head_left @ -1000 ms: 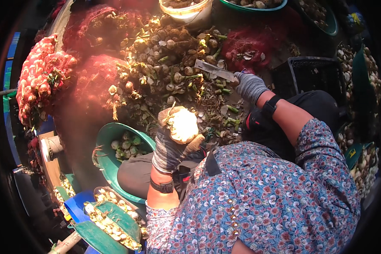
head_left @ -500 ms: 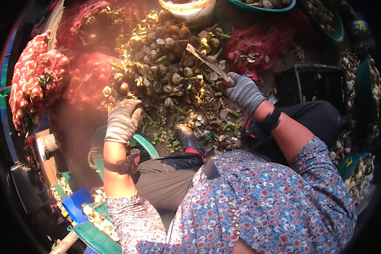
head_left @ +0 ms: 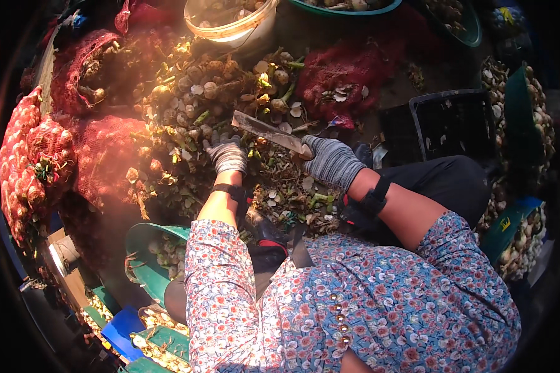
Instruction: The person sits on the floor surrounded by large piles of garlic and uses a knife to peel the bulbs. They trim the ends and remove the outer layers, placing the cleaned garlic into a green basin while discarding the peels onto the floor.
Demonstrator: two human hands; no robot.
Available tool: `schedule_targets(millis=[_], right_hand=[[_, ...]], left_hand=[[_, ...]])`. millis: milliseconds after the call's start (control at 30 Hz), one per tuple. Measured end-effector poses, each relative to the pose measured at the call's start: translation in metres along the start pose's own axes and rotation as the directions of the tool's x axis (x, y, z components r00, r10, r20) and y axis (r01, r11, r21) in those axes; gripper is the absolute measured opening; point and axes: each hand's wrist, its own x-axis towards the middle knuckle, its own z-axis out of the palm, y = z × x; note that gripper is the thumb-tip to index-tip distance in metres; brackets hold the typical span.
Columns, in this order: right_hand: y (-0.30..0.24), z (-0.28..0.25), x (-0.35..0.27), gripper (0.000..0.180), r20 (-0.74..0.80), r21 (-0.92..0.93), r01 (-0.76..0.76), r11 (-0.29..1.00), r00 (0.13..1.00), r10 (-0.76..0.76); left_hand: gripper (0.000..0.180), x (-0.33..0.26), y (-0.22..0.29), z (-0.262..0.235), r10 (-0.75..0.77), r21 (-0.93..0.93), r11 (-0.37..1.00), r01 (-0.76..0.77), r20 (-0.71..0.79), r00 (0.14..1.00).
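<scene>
My right hand (head_left: pixel 333 161), in a grey knit glove, is closed round the handle of a broad-bladed knife (head_left: pixel 267 132). Its worn blade points left over the heap of garlic bulbs (head_left: pixel 186 112). Further left, my gloved left hand (head_left: pixel 228 155) reaches into the near side of this heap, touching the bulbs. Its fingertips sink among stems and bulbs, so whether they grip one is hidden. Below the hands lie cut green stems and dry skins (head_left: pixel 292 193). A green tub (head_left: pixel 144 261) with garlic bulbs inside stands tilted by my left arm.
Red mesh sacks of garlic (head_left: pixel 34 174) line the left side. A white bucket (head_left: pixel 230 31) and a green basin (head_left: pixel 348 9) stand at the far side. Another red net (head_left: pixel 336 81) lies behind the knife. A black crate (head_left: pixel 454 124) sits right, near more garlic (head_left: pixel 522 242).
My left hand has moved right and away from me, from beside the sack into the heap. The knife has swung to a flatter angle. The whole view has shifted a little.
</scene>
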Motion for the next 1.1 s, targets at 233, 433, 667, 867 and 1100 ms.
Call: schedule_targets(millis=[233,433,667,867,1100], right_hand=[[-0.02,0.011,-0.005,0.04,0.155,-0.205,0.17,0.964,0.978,-0.139],[0.058,0.025,0.016,0.043,0.124,-0.295,-0.071,0.953,0.986,0.112],[-0.02,0.026,-0.016,0.044,-0.122,0.584,0.281,0.761,0.958,-0.259],[-0.04,0.002,-0.049,0.031,0.017,0.796,0.018,0.605,0.999,-0.052],[-0.013,0.032,-0.048,0.03,0.09,0.857,0.008,0.516,0.982,-0.165]], left_hand=[[0.026,-0.046,-0.032,0.029,0.162,-0.926,0.375,-0.049,0.014,0.987],[0.036,-0.17,-0.013,-0.087,0.112,-0.458,0.791,-0.406,-0.544,0.831],[0.032,-0.201,0.017,-0.123,0.18,-0.384,0.874,-0.297,-0.312,0.933],[0.075,-0.22,0.026,-0.083,-0.17,-0.854,-0.211,-0.475,-0.446,0.878],[0.056,-0.24,0.05,-0.094,0.106,-0.57,-0.816,-0.096,-0.311,0.944]])
